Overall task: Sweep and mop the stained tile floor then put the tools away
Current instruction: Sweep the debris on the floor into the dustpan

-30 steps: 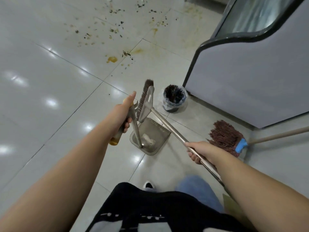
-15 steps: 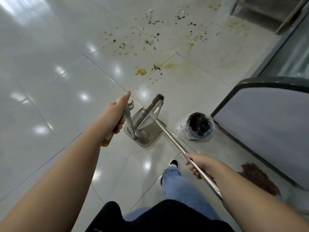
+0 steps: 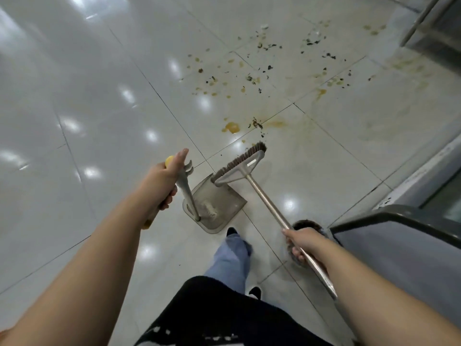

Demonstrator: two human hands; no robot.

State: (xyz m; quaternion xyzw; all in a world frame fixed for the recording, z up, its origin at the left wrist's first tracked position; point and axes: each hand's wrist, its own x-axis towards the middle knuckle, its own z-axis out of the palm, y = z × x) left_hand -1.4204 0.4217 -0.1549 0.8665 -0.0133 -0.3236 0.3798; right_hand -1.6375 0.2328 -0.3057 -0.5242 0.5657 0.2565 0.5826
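Observation:
My left hand (image 3: 163, 179) grips the upright handle of a grey dustpan (image 3: 214, 204), whose pan hangs just above the white tile floor (image 3: 99, 121). My right hand (image 3: 300, 242) grips the metal pole of a broom (image 3: 240, 168); its brown bristles point toward the stains. Yellow-brown stains (image 3: 230, 127) and dark crumbs (image 3: 252, 78) are scattered over the tiles ahead, starting just beyond the broom head.
A small bin with a black bag (image 3: 306, 224) stands by my right hand, mostly hidden behind it. A grey counter with a dark rim (image 3: 399, 248) fills the right side. My legs (image 3: 232, 255) are below the dustpan.
I have stepped closer to the stains; they now lie nearer the broom head. The mop has dropped out of view, and the bin has slid behind my right hand. Both grips are unchanged.

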